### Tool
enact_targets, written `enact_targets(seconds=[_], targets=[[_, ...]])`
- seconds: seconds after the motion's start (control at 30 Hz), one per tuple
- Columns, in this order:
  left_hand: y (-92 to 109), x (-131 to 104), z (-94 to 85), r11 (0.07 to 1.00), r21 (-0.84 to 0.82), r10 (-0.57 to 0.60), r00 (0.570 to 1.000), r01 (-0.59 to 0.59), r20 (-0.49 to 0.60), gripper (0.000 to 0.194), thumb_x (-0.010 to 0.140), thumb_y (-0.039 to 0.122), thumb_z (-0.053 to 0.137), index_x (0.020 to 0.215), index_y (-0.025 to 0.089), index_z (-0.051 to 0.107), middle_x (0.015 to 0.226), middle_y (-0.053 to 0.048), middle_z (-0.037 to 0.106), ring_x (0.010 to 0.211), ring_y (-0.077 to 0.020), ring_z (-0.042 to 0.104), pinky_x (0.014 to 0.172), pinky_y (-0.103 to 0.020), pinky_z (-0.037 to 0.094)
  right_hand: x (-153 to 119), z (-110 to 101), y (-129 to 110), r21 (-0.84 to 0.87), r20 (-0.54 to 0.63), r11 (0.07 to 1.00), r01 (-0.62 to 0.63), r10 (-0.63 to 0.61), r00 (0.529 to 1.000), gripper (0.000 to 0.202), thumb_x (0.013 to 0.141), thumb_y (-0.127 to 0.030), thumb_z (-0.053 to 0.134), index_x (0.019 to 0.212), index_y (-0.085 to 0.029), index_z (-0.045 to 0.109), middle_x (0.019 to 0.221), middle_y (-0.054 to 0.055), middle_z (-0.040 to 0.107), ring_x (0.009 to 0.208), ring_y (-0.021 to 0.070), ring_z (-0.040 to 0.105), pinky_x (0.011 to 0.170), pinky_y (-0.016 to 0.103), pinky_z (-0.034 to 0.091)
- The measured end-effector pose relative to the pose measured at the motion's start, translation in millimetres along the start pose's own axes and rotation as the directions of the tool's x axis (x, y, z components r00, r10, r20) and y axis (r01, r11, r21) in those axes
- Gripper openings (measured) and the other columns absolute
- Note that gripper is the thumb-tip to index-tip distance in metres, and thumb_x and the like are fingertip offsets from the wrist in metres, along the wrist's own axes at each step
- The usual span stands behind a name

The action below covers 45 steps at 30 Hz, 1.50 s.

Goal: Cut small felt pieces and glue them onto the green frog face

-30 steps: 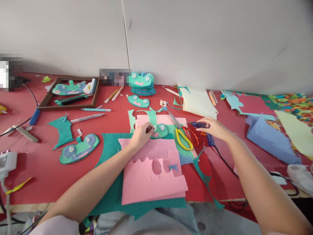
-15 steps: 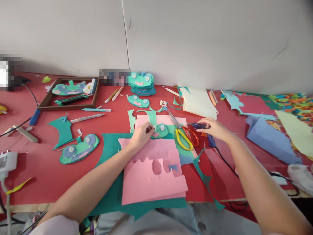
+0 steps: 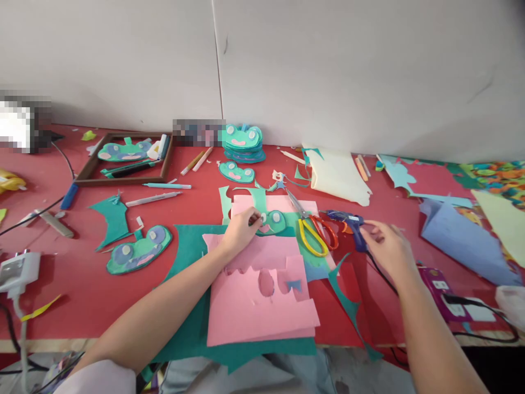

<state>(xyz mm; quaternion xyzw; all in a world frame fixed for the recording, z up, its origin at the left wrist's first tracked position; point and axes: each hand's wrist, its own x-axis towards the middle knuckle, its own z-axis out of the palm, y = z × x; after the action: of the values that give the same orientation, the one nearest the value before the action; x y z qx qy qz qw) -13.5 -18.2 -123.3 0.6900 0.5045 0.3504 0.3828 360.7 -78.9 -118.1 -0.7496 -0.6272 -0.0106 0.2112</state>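
My left hand has its fingers closed at the left edge of a green frog face, which lies on pink and green felt; what the fingertips pinch is too small to name. A dark blue glue gun lies on the red table. My right hand is at the handle end of the gun, fingers apart. Between the two hands rest scissors with one yellow and one red handle. Pink felt with cut-out holes is spread near the front edge.
Behind stands a stack of frog faces. A brown frame with pens is at the back left, and another frog face lies nearer. Blue felt and a purple box with a cable are on the right.
My right hand has drawn back to the right and let go of the glue gun, which now shows in full. My left hand stays at the small frog face. The view has shifted slightly.
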Motion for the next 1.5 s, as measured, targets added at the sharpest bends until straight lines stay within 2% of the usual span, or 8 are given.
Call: enact_targets(seconds=[0.17, 0.53, 0.83, 0.93, 1.03, 1.13, 1.3, 1.5], targets=[[-1, 0, 1.1, 1.000, -0.017, 0.008, 1.000, -0.008, 0.003, 0.006, 0.082, 0.019, 0.049, 0.081, 0.020, 0.055, 0.072, 0.000, 0.067, 0.073, -0.0154, 0.065, 0.073, -0.029, 0.050, -20, 4, 9, -0.001, 0.141, 0.993, -0.119, 0.118, 0.983, 0.055, 0.078, -0.053, 0.053, 0.123, -0.022, 0.054, 0.077, 0.006, 0.063, 0.065, 0.0232, 0.060, 0.063, 0.037, 0.047], [-5, 1, 2.7, 0.999, -0.031, -0.007, 1.000, 0.007, 0.005, 0.005, 0.082, 0.020, 0.050, 0.081, 0.020, 0.055, 0.072, 0.000, 0.066, 0.072, -0.0159, 0.065, 0.073, -0.030, 0.050, -9, 10, -1, 0.029, 0.128, 0.972, -0.232, 0.227, 0.965, 0.055, 0.073, -0.044, 0.056, 0.123, -0.021, 0.054, 0.076, 0.005, 0.067, 0.065, 0.0230, 0.062, 0.066, 0.037, 0.048], [-9, 2, 3.7, 0.999, -0.046, -0.011, 1.000, 0.011, 0.008, 0.005, 0.082, 0.021, 0.050, 0.082, 0.020, 0.055, 0.074, -0.001, 0.067, 0.073, -0.0160, 0.065, 0.073, -0.030, 0.050, 5, 15, -12, 0.017, 0.062, 0.981, -0.193, 0.192, 0.979, 0.050, 0.078, -0.038, 0.054, 0.124, -0.018, 0.054, 0.080, 0.009, 0.065, 0.074, 0.0269, 0.062, 0.074, 0.042, 0.048], [-7, 3, 3.4, 0.997, -0.074, -0.025, 1.000, 0.025, 0.007, 0.004, 0.082, 0.020, 0.050, 0.081, 0.020, 0.054, 0.072, -0.001, 0.066, 0.073, -0.0160, 0.065, 0.072, -0.030, 0.050, 11, 3, -35, -0.028, -0.114, 0.997, -0.074, 0.070, 0.991, 0.043, 0.082, -0.042, 0.051, 0.118, -0.019, 0.058, 0.102, 0.015, 0.060, 0.091, 0.0300, 0.059, 0.078, 0.043, 0.047], [-4, 3, 2.0, 0.995, -0.089, -0.055, 0.998, 0.053, -0.011, 0.003, 0.081, 0.019, 0.051, 0.080, 0.020, 0.054, 0.070, 0.000, 0.066, 0.071, -0.0151, 0.064, 0.072, -0.029, 0.050, 20, -10, -75, 0.153, -0.181, 0.988, -0.003, 0.031, 0.983, 0.029, 0.085, -0.042, 0.050, 0.097, -0.021, 0.066, 0.098, 0.013, 0.061, 0.078, 0.0232, 0.061, 0.075, 0.037, 0.049], [-3, 4, -0.5, 0.991, -0.107, -0.094, 0.991, 0.084, -0.095, 0.003, 0.081, 0.021, 0.052, 0.080, 0.020, 0.054, 0.070, 0.001, 0.065, 0.070, -0.0143, 0.063, 0.071, -0.027, 0.049, 28, -6, -126, 0.396, -0.079, 0.916, -0.061, 0.100, 0.992, 0.027, 0.081, -0.045, 0.056, 0.086, -0.021, 0.067, 0.082, 0.008, 0.065, 0.067, 0.0202, 0.060, 0.065, 0.033, 0.049], [-7, 6, -3.4, 0.988, -0.119, -0.120, 0.971, 0.097, -0.209, 0.005, 0.081, 0.024, 0.054, 0.079, 0.020, 0.056, 0.080, -0.001, 0.066, 0.073, -0.0139, 0.061, 0.071, -0.026, 0.048, 19, 42, -195, 0.702, 0.216, 0.695, -0.157, 0.003, 0.976, 0.032, 0.079, -0.050, 0.057, 0.087, -0.020, 0.065, 0.060, 0.000, 0.058, 0.042, 0.0131, 0.049, 0.041, 0.026, 0.039], [-6, 2, -3.3, 0.992, -0.083, -0.111, 0.979, 0.098, -0.171, 0.008, 0.083, 0.026, 0.053, 0.080, 0.020, 0.059, 0.079, 0.000, 0.066, 0.072, -0.0138, 0.061, 0.072, -0.026, 0.048, 7, 72, -205, 0.658, 0.157, 0.753, 0.006, -0.144, 0.977, 0.025, 0.083, -0.044, 0.055, 0.080, -0.021, 0.064, 0.078, 0.005, 0.068, 0.064, 0.0189, 0.062, 0.062, 0.032, 0.050]])
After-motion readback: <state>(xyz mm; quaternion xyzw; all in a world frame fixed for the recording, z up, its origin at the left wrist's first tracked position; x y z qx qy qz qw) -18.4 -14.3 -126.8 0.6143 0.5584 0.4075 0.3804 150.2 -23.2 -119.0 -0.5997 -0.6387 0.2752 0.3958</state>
